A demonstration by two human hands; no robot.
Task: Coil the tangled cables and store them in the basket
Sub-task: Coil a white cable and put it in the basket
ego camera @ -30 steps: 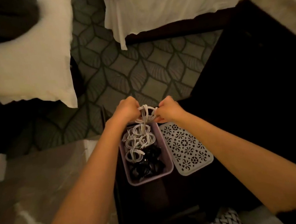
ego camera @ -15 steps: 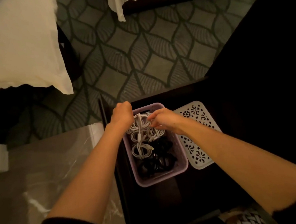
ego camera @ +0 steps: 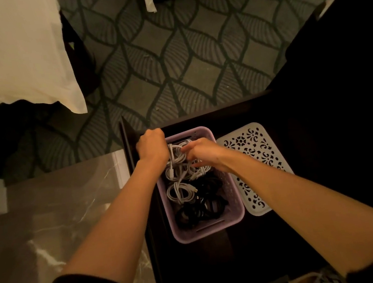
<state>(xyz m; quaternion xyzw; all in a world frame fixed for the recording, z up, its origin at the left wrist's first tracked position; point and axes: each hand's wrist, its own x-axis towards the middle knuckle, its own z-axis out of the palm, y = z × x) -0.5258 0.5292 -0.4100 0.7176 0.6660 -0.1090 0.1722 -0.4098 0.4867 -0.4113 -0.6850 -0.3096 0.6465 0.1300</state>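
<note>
Both bare forearms reach in from 7 and 4 o'clock and meet near centre. The left grip [ego camera: 152, 145] is a knuckles-up fist, its fingers tucked under and hidden. The right grip [ego camera: 201, 150], at its 3 o'clock, curls its fingertips [ego camera: 185, 150] round a white coiled cable [ego camera: 176, 154].

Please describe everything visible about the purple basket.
The rectangular lilac plastic basket has perforated walls and slot handles at both ends. It stands upright on a dark surface beside a white patterned lid. Coiled white cables fill its far half, black cables its near half. The left hand and right hand grip white cables inside.
</note>
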